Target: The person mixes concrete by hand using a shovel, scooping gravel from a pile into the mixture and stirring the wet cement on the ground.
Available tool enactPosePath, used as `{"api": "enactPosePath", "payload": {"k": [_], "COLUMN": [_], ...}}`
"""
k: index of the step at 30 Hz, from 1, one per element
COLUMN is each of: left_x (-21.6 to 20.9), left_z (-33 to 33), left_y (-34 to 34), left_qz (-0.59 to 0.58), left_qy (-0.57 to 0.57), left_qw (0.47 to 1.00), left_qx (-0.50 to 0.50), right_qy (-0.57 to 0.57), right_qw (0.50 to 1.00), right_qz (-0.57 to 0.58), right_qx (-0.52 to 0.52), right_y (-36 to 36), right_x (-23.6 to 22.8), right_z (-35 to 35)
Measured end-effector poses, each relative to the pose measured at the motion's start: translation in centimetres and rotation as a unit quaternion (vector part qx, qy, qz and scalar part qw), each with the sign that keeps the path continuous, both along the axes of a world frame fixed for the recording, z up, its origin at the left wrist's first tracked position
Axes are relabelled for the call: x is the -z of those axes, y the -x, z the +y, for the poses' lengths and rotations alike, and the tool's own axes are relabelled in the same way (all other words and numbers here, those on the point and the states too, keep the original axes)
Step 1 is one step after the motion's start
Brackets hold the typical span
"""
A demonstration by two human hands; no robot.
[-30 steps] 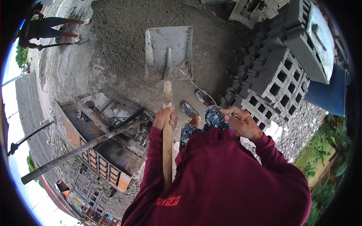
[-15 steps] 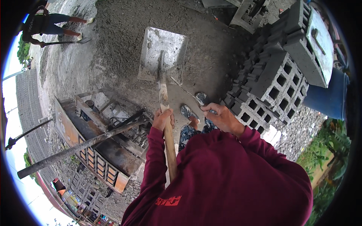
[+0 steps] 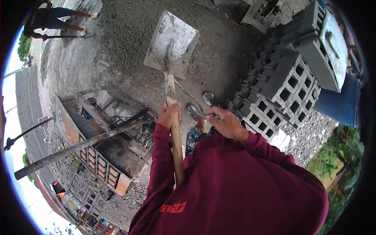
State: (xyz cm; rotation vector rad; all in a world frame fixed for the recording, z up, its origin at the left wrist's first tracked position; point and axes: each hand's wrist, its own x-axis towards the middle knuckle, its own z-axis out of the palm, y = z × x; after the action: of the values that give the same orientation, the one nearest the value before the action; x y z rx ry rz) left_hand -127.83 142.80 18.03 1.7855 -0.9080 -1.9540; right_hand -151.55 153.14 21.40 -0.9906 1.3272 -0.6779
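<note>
My left hand [image 3: 169,114] is wrapped round the wooden handle of a square-bladed shovel [image 3: 172,45]. The blade points away from me, its pale metal face turned up and smeared with grey. The handle's near end reaches my maroon top. To the right, my right hand [image 3: 227,122] is closed on the near end of a thin, dark, cord-like strand [image 3: 190,95]. This strand bends up to the shovel's neck; whether it is tied there I cannot tell. My shoes [image 3: 209,98] show below the right hand.
Grey hollow concrete blocks [image 3: 288,92] are stacked at the right, beside a blue drum [image 3: 338,100]. A rusty metal block-making machine [image 3: 105,137] with a long pole [image 3: 84,152] stands at the left. Wet grey mix [image 3: 125,35] covers the far ground. Another person [image 3: 51,19] holds a tool at upper left.
The shovel blade has moved farther away and tilted slightly to the right. My right hand has shifted a little left and down, and the strand now curves more.
</note>
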Motion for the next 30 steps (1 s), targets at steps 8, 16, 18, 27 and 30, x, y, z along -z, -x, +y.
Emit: {"api": "enactPosePath", "payload": {"k": [8, 16, 18, 27, 30], "left_x": [0.4, 0.4, 0.1, 1.1, 2.0], "left_z": [-0.3, -0.9, -1.3, -0.9, -0.4], "left_y": [1.5, 0.6, 1.4, 1.7, 0.6], "left_qz": [0.03, -0.029, -0.019, -0.092, -0.108], "left_qy": [0.028, 0.005, 0.014, 0.04, 0.058], "left_qw": [0.999, 1.0, 0.999, 0.992, 0.99], "left_qx": [0.029, 0.006, 0.033, 0.071, 0.072], "right_qy": [0.033, -0.079, -0.105, -0.225, -0.204], "right_qw": [0.996, 0.982, 0.967, 0.903, 0.909], "right_qz": [0.018, -0.121, -0.122, -0.277, -0.312], "right_qx": [0.08, 0.118, 0.196, 0.239, 0.187], "right_y": [-0.1, -3.4, -3.5, -5.2, -6.7], "right_x": [3.7, 2.2, 3.1, 3.0, 0.8], "right_z": [-3.1, -4.0, -7.8, -5.4, -2.8]}}
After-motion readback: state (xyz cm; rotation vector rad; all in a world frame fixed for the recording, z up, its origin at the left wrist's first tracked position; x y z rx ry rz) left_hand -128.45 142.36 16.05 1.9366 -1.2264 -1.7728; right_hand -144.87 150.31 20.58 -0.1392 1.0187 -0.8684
